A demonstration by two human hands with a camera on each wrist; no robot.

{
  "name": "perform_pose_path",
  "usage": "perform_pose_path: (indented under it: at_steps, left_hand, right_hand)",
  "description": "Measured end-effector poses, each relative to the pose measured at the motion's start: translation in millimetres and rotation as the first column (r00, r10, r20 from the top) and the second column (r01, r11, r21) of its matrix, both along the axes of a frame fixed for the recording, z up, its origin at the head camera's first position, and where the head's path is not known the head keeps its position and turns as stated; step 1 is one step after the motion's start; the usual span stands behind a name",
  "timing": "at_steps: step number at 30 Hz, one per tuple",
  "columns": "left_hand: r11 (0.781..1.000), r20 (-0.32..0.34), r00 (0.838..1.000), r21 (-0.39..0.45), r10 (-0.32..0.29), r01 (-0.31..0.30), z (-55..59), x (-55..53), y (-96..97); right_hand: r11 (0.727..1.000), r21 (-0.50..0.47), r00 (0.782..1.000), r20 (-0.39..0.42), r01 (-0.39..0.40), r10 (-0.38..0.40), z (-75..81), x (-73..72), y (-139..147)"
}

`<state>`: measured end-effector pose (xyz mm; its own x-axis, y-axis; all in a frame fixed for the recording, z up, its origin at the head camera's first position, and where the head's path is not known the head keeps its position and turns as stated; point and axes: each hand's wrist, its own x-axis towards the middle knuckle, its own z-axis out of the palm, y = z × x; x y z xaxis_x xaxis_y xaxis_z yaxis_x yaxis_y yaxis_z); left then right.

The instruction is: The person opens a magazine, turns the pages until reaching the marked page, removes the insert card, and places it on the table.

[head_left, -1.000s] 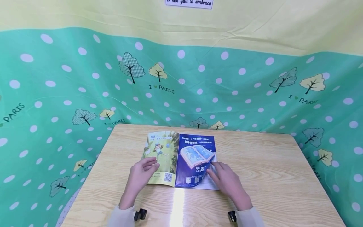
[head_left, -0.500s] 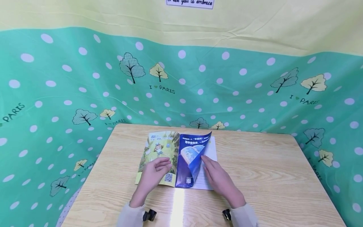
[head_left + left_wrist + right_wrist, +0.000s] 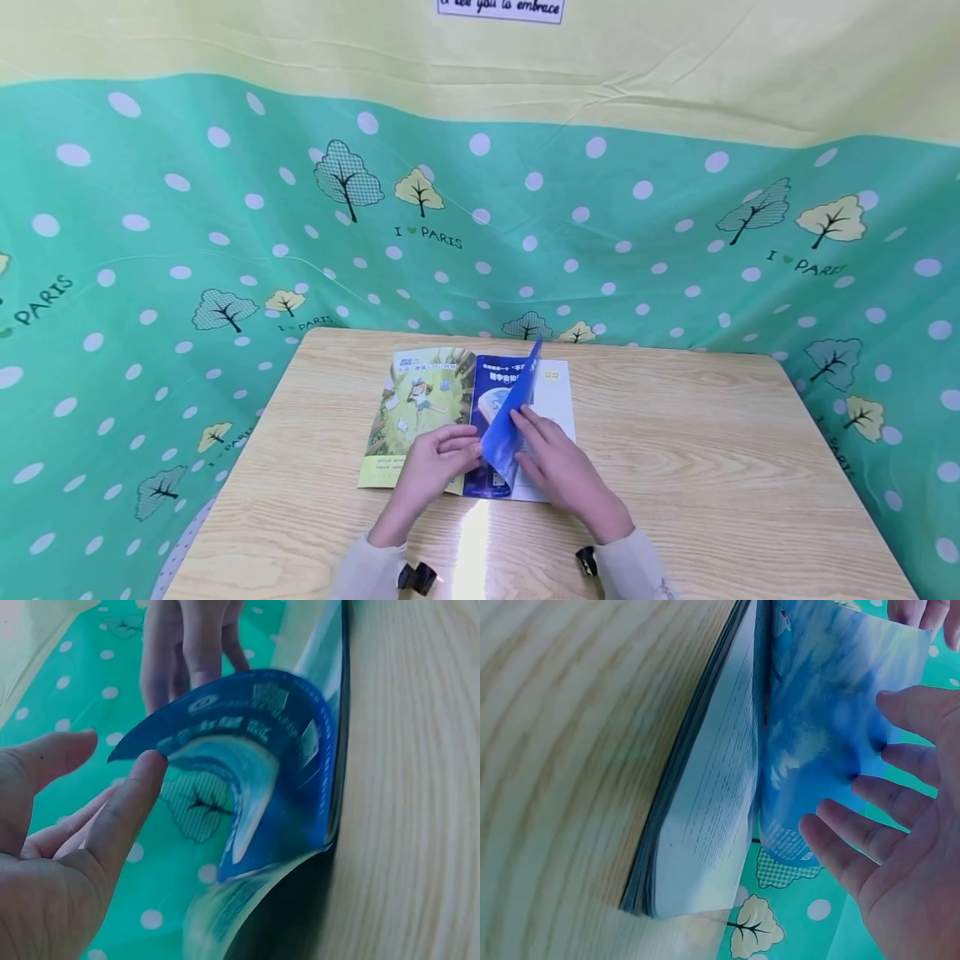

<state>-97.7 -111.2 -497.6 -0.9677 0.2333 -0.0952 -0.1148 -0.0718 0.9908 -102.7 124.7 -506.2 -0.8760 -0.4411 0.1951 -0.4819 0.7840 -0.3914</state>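
Note:
An open magazine (image 3: 420, 400) lies on the table, its left page green with a cartoon child. One blue page (image 3: 512, 425) stands raised and curled near the spine, baring a white text page (image 3: 705, 840) under it. My right hand (image 3: 558, 467) has its fingers spread against the back of the raised page; in the right wrist view the fingertips (image 3: 825, 810) touch or nearly touch it. My left hand (image 3: 431, 471) is on the page's other side. The left wrist view has its index fingertip (image 3: 154, 761) at the page edge, the thumb apart from it.
The magazine rests on a light wooden table (image 3: 712, 467). Behind and beside the table hangs a green cloth (image 3: 615, 217) with white dots and printed trees. A black strap piece (image 3: 417, 577) sits at the left wrist, another (image 3: 587, 561) at the right.
The blue page has lifted from nearly flat and swung leftward. My right hand has moved left with it. My left hand has moved right, from above the green page to the raised page's edge.

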Motion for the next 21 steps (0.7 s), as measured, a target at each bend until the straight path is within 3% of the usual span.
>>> perform_pose_path:
  at_steps: [12, 21]
  left_hand:
    - [0.999, 0.044, 0.998, 0.021, 0.047, -0.048, -5.8, 0.3, 6.7]
    - [0.996, 0.044, 0.995, -0.001, 0.092, -0.092, -4.4, 1.3, -6.2]
  right_hand:
    - [0.999, 0.020, 0.999, -0.044, -0.031, 0.032, -3.4, -0.1, 0]
    - [0.999, 0.051, 0.999, -0.042, 0.002, 0.000, -1.7, 2.3, 7]
